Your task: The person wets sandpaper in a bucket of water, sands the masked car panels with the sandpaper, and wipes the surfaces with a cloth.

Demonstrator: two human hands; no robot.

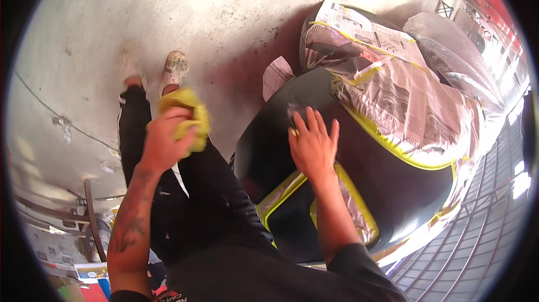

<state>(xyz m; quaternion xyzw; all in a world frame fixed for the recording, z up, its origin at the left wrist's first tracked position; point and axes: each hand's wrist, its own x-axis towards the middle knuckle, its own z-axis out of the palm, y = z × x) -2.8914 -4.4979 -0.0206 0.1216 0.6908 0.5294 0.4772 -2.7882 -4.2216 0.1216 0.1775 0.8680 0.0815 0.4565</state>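
My left hand [168, 140] is closed around a crumpled yellow cloth [193, 125], held out above my legs and away from the car. With fingers spread, my right hand [313, 143] lies over the matte dark car body panel [275, 117]. Beside its index finger and thumb is a small, dark, partly see-through patch [294, 112] that I cannot make out. Yellow masking tape [387, 142] edges the panel. Beyond the tape, newspaper [412, 108] covers the windows and the parts around them.
Clear plastic sheeting [449, 55] drapes the car's far side. A loose newspaper flap [278, 77] sticks out at its near edge. My shoes stand on the stained concrete floor [236, 27]. A thin cord [67, 119] runs across the floor at left, near a wooden frame [92, 218].
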